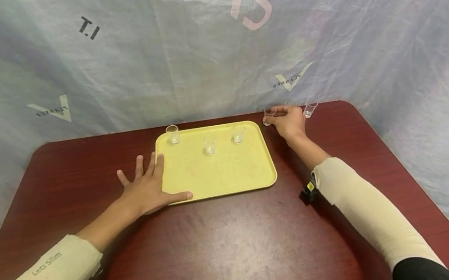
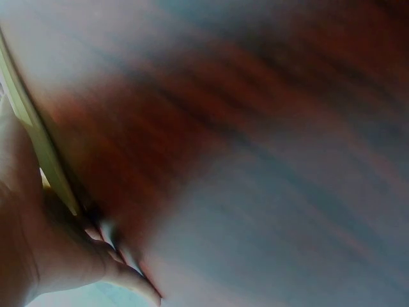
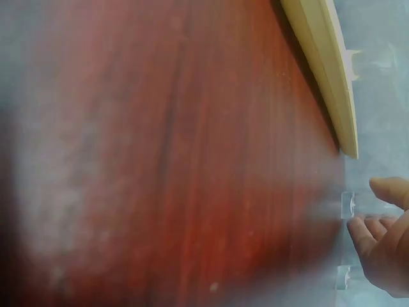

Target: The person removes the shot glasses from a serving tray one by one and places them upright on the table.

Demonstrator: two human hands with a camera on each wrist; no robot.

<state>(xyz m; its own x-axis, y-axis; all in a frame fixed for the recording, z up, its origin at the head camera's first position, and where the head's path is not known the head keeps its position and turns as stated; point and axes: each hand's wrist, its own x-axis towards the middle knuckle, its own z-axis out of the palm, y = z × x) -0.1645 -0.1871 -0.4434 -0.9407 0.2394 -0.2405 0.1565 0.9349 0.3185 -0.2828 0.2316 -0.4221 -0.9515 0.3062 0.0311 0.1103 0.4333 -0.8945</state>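
Three clear cups (image 1: 209, 144) stand upright on the yellow tray (image 1: 217, 175) along its far half, on the dark red table (image 1: 233, 251). Left hand (image 1: 146, 189) lies flat with fingers spread, thumb along the tray's near-left edge, holding nothing. Right hand (image 1: 289, 121) is at the table's far edge beyond the tray's right corner, fingers curled about a small clear cup (image 1: 267, 116); another cup (image 1: 309, 109) stands just beside it.
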